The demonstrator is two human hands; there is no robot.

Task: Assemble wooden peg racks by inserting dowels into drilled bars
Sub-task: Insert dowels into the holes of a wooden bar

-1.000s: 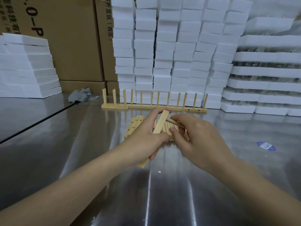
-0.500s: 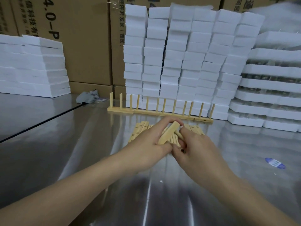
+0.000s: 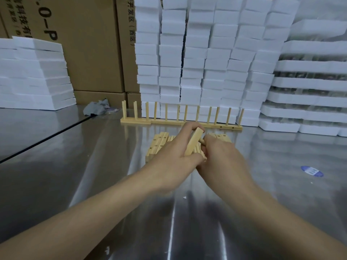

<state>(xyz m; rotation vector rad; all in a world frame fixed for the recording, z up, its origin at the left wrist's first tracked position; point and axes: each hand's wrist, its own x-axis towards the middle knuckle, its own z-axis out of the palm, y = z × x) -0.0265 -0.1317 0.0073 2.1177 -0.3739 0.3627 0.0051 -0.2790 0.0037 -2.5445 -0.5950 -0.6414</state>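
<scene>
Both hands have closed in on each other since a second ago, and far less of the dowel shows: only a short stub is visible between the right fingers and the side of the bar. The bar's lower end, which stuck out below the left palm before, is now hidden behind it.

The left hand grips the bar with fingers curled over its far side and thumb on the near side, holding it tilted with its top end raised above the counter. The right hand has its fingers curled round the dowel and holds its tip against the bar near the top end; whether the tip sits in a hole cannot be told.

Both hands are over the middle of the counter. Just behind them the loose bars lie flat side by side, drill holes facing up. Near the far edge stands a peg rack, its pegs upright, in front of stacked white foam blocks. Cardboard boxes rise at the far left, with a grey rag on the counter below them. A blue sticker lies toward the right edge.
</scene>
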